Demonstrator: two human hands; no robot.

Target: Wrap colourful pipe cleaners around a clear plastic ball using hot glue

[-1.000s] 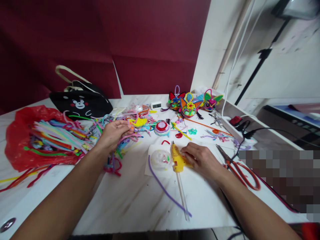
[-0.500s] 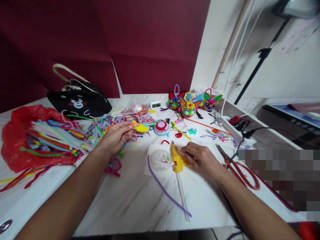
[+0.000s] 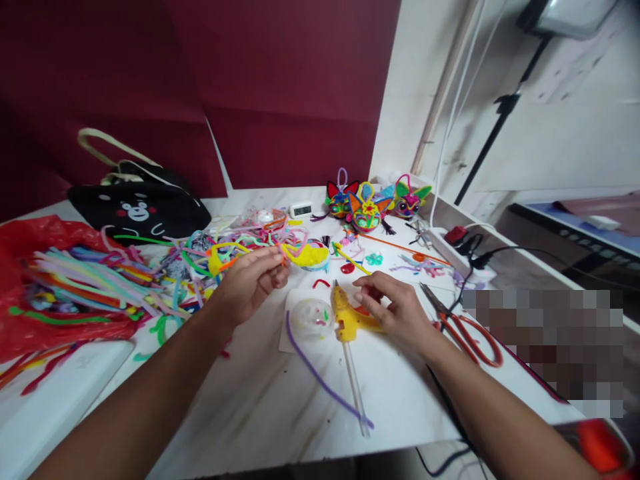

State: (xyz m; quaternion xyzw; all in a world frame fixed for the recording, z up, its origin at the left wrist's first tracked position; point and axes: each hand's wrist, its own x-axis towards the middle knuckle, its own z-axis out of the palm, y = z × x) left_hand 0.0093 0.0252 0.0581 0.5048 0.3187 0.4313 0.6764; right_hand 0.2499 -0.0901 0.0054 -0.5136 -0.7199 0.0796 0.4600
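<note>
My left hand (image 3: 255, 283) pinches a yellow fuzzy pipe-cleaner piece (image 3: 306, 255) with a bit of orange at the fingertips. It is raised above the table, in front of a round striped coil mostly hidden behind it. My right hand (image 3: 395, 307) hovers by the handle of a yellow glue gun (image 3: 345, 323), fingers apart and holding nothing. The gun lies with its nozzle away from me, and a clear glue stick (image 3: 356, 387) sticks out of its rear. Left of the gun, a clear plastic ball (image 3: 312, 319) rests on a white card, beside a curved purple pipe cleaner (image 3: 320, 380).
Orange-handled scissors (image 3: 465, 327) lie to the right. At the left are a red plastic bag (image 3: 20, 320) of pipe cleaners and a black bag (image 3: 145, 207). Finished animal-head ornaments (image 3: 367, 213) and a small digital clock (image 3: 301, 211) stand at the back.
My left hand has shifted slightly right with the yellow piece, which now shows more broadly. My right hand's fingers have spread beside the glue gun. The view has turned a little right.
</note>
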